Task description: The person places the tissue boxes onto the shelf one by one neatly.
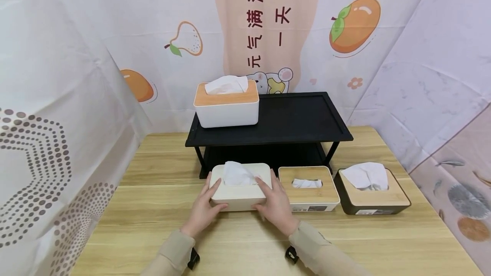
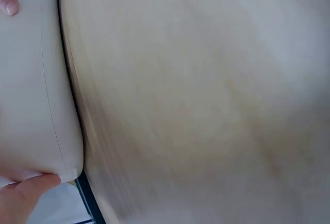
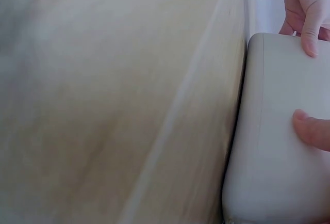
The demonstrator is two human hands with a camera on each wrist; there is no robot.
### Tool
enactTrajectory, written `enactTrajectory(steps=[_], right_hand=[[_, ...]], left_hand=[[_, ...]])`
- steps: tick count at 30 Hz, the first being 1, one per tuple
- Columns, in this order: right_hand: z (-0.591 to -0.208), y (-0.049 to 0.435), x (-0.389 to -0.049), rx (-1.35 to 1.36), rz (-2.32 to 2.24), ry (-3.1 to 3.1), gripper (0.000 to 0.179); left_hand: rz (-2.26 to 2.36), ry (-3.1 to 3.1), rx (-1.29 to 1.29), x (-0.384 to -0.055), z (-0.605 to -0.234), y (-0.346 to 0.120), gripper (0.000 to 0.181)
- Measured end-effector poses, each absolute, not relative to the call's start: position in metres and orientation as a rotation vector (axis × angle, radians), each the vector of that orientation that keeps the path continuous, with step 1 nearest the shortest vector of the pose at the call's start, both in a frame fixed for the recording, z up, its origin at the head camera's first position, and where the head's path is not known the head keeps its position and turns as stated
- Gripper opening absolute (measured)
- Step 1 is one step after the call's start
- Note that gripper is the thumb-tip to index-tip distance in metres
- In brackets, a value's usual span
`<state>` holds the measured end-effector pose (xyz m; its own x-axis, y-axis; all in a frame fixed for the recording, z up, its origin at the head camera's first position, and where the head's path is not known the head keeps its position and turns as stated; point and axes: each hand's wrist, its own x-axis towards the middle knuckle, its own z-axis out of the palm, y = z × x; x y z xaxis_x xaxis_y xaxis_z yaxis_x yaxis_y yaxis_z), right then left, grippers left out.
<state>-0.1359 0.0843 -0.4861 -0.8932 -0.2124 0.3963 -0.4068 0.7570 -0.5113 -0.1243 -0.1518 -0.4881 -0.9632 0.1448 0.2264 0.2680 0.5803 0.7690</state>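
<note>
Cream tissue box (image 1: 241,195), one, in front of black rack (image 1: 297,116); gripped by left hand (image 1: 205,205) and right hand (image 1: 276,204) at opposite ends, fingers and thumbs around it.

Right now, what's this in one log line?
left grip: holds cream tissue box | right grip: holds same box | box: on table | black rack behind: white tissue box on top

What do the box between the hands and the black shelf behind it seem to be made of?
Cream tissue box: probably matte plastic; its rounded walls look smooth, with a fine line in the wrist views.
Black shelf: perhaps coated metal, low sheen, given its slim legs and thin rim; plastic remains possible.
</note>
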Motion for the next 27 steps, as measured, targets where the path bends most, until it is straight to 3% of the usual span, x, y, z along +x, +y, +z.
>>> enactTrajectory(steps=[11, 27], right_hand=[[-0.483, 0.084, -0.139, 0.484, 0.966, -2.577, 0.083], [-0.441, 0.096, -0.146, 0.666, 1.023, -2.441, 0.082]], left_hand=[[-1.379, -2.597, -0.357, -0.122, -0.477, -0.152, 0.076], [-1.375, -2.554, -0.339, -0.119, -0.442, -0.145, 0.075]])
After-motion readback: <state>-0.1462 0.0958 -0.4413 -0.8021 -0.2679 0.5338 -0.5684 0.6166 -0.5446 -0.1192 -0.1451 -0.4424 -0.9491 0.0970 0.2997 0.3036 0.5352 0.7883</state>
